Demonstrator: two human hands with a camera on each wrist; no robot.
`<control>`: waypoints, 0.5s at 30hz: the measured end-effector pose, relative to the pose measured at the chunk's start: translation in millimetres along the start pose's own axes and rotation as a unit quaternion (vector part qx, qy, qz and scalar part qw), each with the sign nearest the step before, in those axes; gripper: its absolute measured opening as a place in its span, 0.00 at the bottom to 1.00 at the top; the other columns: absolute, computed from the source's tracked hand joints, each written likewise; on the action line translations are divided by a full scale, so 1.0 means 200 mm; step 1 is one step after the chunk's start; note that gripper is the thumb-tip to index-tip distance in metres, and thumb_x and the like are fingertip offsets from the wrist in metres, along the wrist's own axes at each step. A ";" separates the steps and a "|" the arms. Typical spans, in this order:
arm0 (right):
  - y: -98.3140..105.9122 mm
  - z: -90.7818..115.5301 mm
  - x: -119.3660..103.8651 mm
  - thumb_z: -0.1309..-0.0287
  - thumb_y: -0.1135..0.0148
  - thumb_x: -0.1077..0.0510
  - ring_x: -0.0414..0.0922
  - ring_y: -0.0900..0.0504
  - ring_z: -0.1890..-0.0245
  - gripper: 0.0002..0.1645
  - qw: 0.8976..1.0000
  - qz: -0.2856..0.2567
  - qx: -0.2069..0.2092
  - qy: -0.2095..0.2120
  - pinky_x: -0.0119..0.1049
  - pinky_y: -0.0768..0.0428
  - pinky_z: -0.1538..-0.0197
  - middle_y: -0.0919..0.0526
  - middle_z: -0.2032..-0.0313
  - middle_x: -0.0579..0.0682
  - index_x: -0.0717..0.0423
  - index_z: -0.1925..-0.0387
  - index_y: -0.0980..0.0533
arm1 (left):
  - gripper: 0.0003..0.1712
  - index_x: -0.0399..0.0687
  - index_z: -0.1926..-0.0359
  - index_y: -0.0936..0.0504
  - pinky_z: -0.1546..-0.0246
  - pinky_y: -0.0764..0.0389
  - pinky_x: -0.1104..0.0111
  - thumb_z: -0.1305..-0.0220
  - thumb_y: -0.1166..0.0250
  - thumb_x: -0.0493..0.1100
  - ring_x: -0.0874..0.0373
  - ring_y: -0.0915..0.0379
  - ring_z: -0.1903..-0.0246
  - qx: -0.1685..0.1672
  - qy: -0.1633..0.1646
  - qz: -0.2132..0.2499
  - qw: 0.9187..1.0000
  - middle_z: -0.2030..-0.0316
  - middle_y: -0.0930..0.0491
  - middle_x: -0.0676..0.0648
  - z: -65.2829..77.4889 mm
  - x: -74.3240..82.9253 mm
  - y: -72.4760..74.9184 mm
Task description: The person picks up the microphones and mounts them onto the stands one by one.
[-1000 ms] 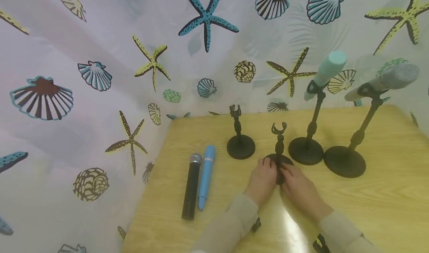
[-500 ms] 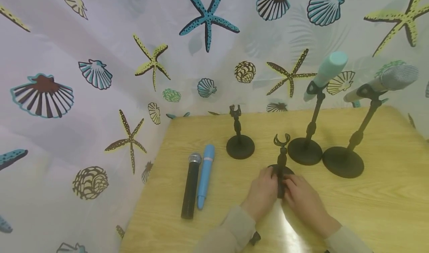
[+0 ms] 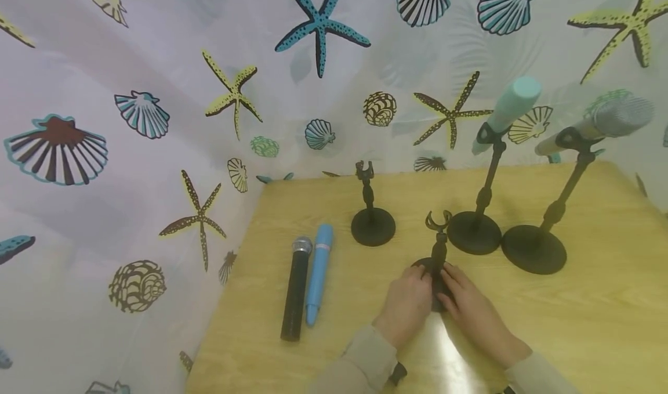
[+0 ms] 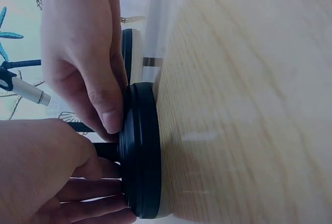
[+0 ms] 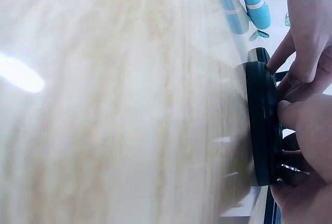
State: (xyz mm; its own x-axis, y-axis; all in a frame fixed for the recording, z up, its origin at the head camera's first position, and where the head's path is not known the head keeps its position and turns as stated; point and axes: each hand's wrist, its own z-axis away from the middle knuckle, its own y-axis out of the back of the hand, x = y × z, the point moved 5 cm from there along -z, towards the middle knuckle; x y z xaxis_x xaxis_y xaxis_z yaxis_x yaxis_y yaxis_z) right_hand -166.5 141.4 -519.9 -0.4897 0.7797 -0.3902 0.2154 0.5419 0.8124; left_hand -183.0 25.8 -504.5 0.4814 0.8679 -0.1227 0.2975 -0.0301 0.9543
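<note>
A short black microphone stand (image 3: 439, 250) with an unfilled clip stands upright before me. My left hand (image 3: 408, 301) grips the left side of its round base, and my right hand (image 3: 474, 313) holds the right side. In the left wrist view, fingers of the left hand (image 4: 78, 198) curl at the rim of the base (image 4: 142, 151), while the right thumb lies on its top. The right wrist view shows the right thumb (image 5: 290, 112) on the base (image 5: 262, 125), its fingers bent near the rim. The hands partly cover the base.
Another unfilled stand (image 3: 373, 226) is behind. Two stands at right carry a teal microphone (image 3: 508, 109) and a silver one (image 3: 605, 124). A black microphone (image 3: 296, 289) and a blue one (image 3: 320, 275) lie at left. A small black piece (image 3: 398, 373) lies near my left sleeve.
Both hands and the microphone stand have come closer to me over the last second. Since half a second ago, the right fingers have shifted slightly on the base.
</note>
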 end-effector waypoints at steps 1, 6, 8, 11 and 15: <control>0.00 0.00 0.00 0.45 0.30 0.64 0.67 0.25 0.40 0.30 1.000 0.000 0.001 0.001 0.58 0.23 0.41 0.28 0.38 0.70 0.77 0.43 0.28 | 0.10 0.49 0.55 0.14 0.58 0.15 0.76 0.35 0.34 0.44 0.62 0.21 0.50 -0.001 0.001 0.002 1.000 0.50 0.16 0.52 0.00 0.00 0.00; 0.00 0.01 0.00 0.45 0.30 0.64 0.66 0.24 0.41 0.30 1.000 0.001 0.002 0.008 0.56 0.22 0.42 0.28 0.38 0.70 0.77 0.43 0.27 | 0.16 0.50 0.47 0.16 0.51 0.16 0.74 0.34 0.36 0.45 0.61 0.22 0.45 -0.062 -0.001 0.054 0.997 0.44 0.18 0.52 0.01 -0.04 0.01; 0.00 0.02 -0.01 0.46 0.29 0.64 0.66 0.24 0.41 0.31 1.000 0.006 0.005 0.015 0.55 0.22 0.42 0.28 0.38 0.70 0.77 0.44 0.27 | 0.19 0.48 0.41 0.19 0.47 0.18 0.72 0.32 0.39 0.44 0.59 0.23 0.42 -0.103 0.000 0.115 0.988 0.41 0.21 0.51 0.01 -0.08 0.01; 0.00 0.02 -0.01 0.47 0.28 0.63 0.66 0.23 0.42 0.32 1.000 0.011 0.013 0.020 0.54 0.21 0.43 0.28 0.38 0.70 0.76 0.44 0.27 | 0.22 0.47 0.36 0.25 0.41 0.21 0.71 0.27 0.44 0.44 0.58 0.26 0.38 -0.140 0.009 0.208 0.968 0.36 0.25 0.49 0.03 -0.16 0.02; 0.01 0.03 -0.01 0.48 0.28 0.62 0.66 0.24 0.42 0.32 0.999 0.018 0.018 0.020 0.54 0.21 0.44 0.28 0.38 0.70 0.76 0.44 0.27 | 0.22 0.43 0.34 0.28 0.39 0.22 0.70 0.25 0.47 0.40 0.53 0.27 0.37 -0.098 0.020 0.267 0.958 0.35 0.28 0.44 0.05 -0.29 0.10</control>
State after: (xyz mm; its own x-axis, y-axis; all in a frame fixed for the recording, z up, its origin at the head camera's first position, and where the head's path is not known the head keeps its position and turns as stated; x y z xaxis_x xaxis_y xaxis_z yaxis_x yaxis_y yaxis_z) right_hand -160.0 143.5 -520.3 -0.5139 0.7865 -0.3425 0.2634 0.5246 0.8095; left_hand -195.9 -30.4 -481.5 0.4885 0.7728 0.4053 -0.1457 -0.3857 0.9111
